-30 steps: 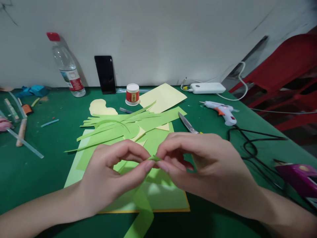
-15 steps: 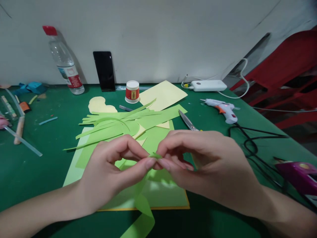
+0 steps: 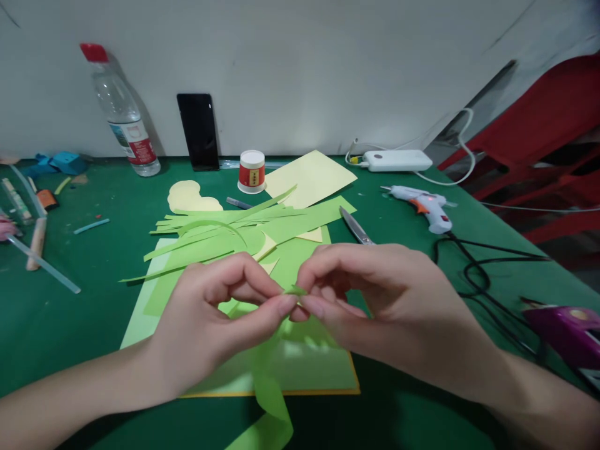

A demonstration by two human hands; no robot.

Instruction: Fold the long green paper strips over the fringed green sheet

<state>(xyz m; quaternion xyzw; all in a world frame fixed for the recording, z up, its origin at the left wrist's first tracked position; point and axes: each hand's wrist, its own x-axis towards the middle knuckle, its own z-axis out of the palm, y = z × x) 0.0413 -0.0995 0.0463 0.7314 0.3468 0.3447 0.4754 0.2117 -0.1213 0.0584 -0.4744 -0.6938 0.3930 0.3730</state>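
Note:
My left hand [image 3: 213,319] and my right hand [image 3: 389,306] meet above the green table [image 3: 94,325], fingertips pinched together. Between them they grip the top end of a green paper strip [image 3: 274,400], which hangs down and curls toward me. Beneath my hands lies a stack of light green paper sheets [image 3: 304,369]. Behind it lie several cut green paper strips [image 3: 225,234] fanned out. The scissors [image 3: 355,226] lie just beyond my right hand, partly hidden by it.
A water bottle [image 3: 122,119], a black phone [image 3: 198,131] and a small red cup [image 3: 252,170] stand by the wall. Yellow paper [image 3: 309,177], a glue gun [image 3: 424,206] with black cable, a power bank [image 3: 398,160], glue sticks [image 3: 44,265], a purple tool [image 3: 565,331] at right.
Both hands have stayed pinched on the strip with only small finger shifts. The view has tilted down slightly, so the table things sit a little higher.

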